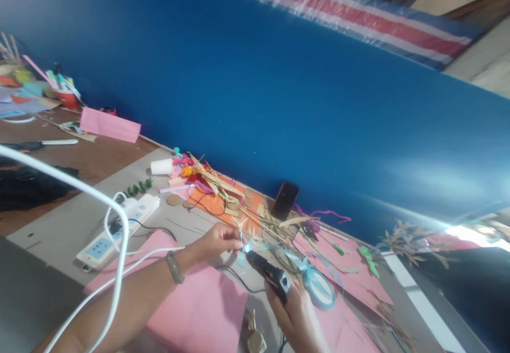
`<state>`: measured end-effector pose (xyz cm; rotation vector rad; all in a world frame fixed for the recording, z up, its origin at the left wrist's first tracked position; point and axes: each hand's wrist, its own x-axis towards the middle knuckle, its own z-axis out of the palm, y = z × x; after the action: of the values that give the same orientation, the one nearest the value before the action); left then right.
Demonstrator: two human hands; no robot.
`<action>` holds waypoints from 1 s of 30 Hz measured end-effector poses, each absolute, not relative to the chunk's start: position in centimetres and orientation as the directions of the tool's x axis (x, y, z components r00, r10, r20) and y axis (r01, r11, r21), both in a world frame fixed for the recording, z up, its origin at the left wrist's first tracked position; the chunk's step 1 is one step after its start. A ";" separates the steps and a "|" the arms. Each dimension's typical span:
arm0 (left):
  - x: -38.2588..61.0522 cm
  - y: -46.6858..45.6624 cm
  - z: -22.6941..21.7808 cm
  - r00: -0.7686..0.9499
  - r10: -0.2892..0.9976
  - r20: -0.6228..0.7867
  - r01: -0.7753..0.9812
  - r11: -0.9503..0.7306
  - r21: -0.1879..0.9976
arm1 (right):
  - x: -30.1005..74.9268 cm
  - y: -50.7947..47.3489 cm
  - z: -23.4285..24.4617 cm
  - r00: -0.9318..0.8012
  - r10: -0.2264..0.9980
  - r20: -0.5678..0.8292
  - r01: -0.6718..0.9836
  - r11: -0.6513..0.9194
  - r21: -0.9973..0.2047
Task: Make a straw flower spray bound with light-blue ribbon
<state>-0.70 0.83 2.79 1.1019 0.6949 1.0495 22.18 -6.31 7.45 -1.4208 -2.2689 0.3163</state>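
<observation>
My left hand (217, 240) pinches a small light-blue ribbon bow (247, 246) above the pink paper (199, 305). A bracelet sits on that wrist. My right hand (297, 316) grips a black glue gun (268, 271), its nozzle pointing at the bow. A roll of light-blue ribbon (319, 286) lies just right of the gun, with ribbon trailing toward the bow.
A white power strip (119, 228) with a white cable (79, 188) lies at left. Dried straw, pipe cleaners and an orange sheet (217, 204) clutter the table by the blue wall. A dark phone (285, 200) leans there. A pink sheet (109, 124) and a red cup (67, 98) of tools stand far left.
</observation>
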 end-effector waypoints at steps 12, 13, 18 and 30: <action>-0.6 0.7 3.3 0.376 0.926 0.015 -0.343 0.124 0.931 | 22.7 -6.1 6.5 -0.416 0.879 0.234 0.785 0.477 -0.395; -0.6 0.7 3.3 0.372 0.928 0.018 -0.347 0.121 0.930 | 22.6 -6.1 6.4 -0.403 0.883 0.243 0.788 0.469 -0.399; -0.6 0.6 3.3 0.374 0.927 0.022 -0.347 0.118 0.930 | 22.3 -6.1 6.3 -0.359 0.881 0.308 0.784 0.464 -0.413; -0.5 0.8 3.4 0.276 0.959 -0.060 -0.317 0.150 0.936 | 27.3 -5.5 6.9 -0.080 0.939 0.334 0.918 0.200 -0.342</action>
<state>-0.51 0.84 3.44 0.9975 0.8204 1.0828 27.27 -5.45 6.91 -1.7246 -2.0046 0.0583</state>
